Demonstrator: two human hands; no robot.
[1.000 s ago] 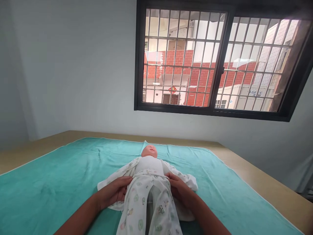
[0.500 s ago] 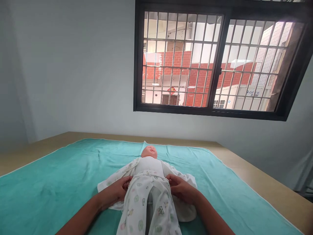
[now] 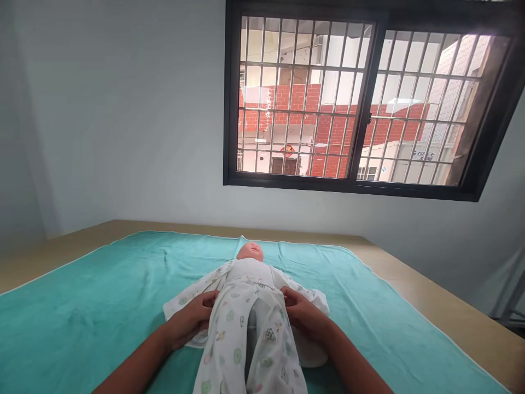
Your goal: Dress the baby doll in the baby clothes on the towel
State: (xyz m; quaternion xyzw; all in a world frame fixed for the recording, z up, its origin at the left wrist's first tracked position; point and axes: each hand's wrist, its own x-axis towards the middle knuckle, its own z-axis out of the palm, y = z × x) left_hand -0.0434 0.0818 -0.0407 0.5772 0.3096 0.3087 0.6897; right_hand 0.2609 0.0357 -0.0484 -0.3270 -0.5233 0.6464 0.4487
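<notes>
A baby doll (image 3: 250, 251) lies on its back on a teal blanket, its head toward the wall. White printed pants (image 3: 230, 334) cover its legs and reach up to the waist. A matching printed top (image 3: 197, 290) is spread open beneath it on both sides, over a plain white torso. My left hand (image 3: 199, 314) is closed on the waist side of the pants, fingertips partly hidden by the cloth. On the opposite side, my right hand (image 3: 301, 312) grips the pants at the waist, its fingers curled at the fabric's edge.
The teal blanket (image 3: 102, 306) covers most of a wooden table (image 3: 443, 290), whose bare edge shows around it. Behind stands a pale wall (image 3: 123, 109) with a dark-framed, barred window (image 3: 299, 180). Part of a metal frame (image 3: 512, 312) shows at the far right.
The waist of the pants sits slightly higher on the doll's torso. Both hands have shifted a little upward with it, staying at the two sides.
</notes>
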